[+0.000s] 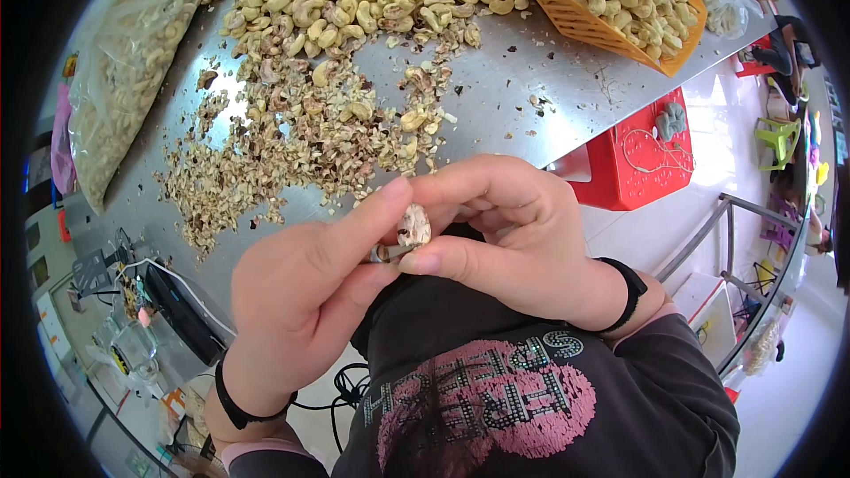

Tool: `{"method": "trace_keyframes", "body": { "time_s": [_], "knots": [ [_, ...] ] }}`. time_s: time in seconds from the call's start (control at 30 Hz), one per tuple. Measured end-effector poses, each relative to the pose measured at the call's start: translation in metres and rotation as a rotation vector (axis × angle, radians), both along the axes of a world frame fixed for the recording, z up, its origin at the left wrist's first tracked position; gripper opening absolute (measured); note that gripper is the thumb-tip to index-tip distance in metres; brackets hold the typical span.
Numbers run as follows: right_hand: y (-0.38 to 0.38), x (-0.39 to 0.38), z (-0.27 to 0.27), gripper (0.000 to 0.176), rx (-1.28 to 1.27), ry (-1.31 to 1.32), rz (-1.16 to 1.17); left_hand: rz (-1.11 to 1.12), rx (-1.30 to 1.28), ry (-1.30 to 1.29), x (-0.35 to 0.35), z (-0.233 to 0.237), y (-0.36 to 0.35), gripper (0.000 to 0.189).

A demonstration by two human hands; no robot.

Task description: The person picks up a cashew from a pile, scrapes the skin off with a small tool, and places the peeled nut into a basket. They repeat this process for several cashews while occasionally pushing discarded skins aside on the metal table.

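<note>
Between the thumb and index finger of my right hand [513, 235] is a cashew nut [414, 226], pale with brown skin patches. My left hand [301, 274] is closed on a small metal blade [382, 253], which lies against the lower side of the nut. The blade's handle, if any, is hidden by my fingers. The left index fingertip touches or nearly touches the nut's upper edge. Beyond my hands, peeled skin scraps [266, 155] and a heap of cashews [354, 0] lie on the metal table [496, 115].
An orange basket [567, 18] full of cashews stands at the table's far right. A clear plastic bag [133, 62] of nuts lies on the left. A red stool [651, 155] with a cord on it stands beyond the right edge. A black case [181, 310] sits at left.
</note>
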State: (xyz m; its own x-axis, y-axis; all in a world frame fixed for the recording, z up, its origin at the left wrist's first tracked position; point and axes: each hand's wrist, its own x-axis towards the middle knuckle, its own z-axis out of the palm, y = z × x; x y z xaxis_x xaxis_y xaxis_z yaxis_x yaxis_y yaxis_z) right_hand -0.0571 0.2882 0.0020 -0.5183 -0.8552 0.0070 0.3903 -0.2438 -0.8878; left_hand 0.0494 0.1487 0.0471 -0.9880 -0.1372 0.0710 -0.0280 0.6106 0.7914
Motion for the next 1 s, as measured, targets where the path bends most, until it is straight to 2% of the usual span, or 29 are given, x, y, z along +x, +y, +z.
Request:
{"method": "trace_keyframes", "body": {
  "time_s": [0.1, 0.33, 0.43, 0.5, 0.6, 0.73, 0.8, 1.0],
  "knots": [
    [-0.002, 0.003, -0.001, 0.026, -0.01, 0.008, -0.064, 0.017, -0.128, 0.126, -0.003, -0.005, 0.004, 0.043],
    [-0.003, 0.007, -0.002, 0.025, 0.044, 0.03, -0.111, 0.071, -0.3, 0.232, -0.001, -0.016, 0.01, 0.042],
    [-0.003, 0.008, -0.003, 0.026, 0.017, 0.033, -0.117, 0.081, -0.281, 0.23, 0.0, -0.015, 0.01, 0.039],
    [-0.002, 0.005, -0.001, 0.027, 0.019, -0.004, -0.069, 0.072, -0.03, 0.13, -0.001, -0.012, 0.007, 0.035],
    [0.0, 0.001, 0.002, 0.027, 0.061, -0.053, -0.018, 0.045, 0.099, 0.057, -0.002, -0.006, 0.002, 0.033],
    [0.0, -0.001, 0.003, 0.027, 0.068, -0.1, -0.022, 0.011, 0.048, 0.09, -0.005, -0.002, 0.0, 0.034],
    [0.001, -0.002, 0.003, 0.028, 0.077, -0.123, 0.018, -0.042, -0.068, 0.056, -0.004, 0.0, -0.002, 0.037],
    [0.001, -0.004, 0.005, 0.028, 0.093, -0.012, 0.023, -0.034, 0.001, 0.01, -0.004, 0.0, -0.002, 0.045]
  ]
}}
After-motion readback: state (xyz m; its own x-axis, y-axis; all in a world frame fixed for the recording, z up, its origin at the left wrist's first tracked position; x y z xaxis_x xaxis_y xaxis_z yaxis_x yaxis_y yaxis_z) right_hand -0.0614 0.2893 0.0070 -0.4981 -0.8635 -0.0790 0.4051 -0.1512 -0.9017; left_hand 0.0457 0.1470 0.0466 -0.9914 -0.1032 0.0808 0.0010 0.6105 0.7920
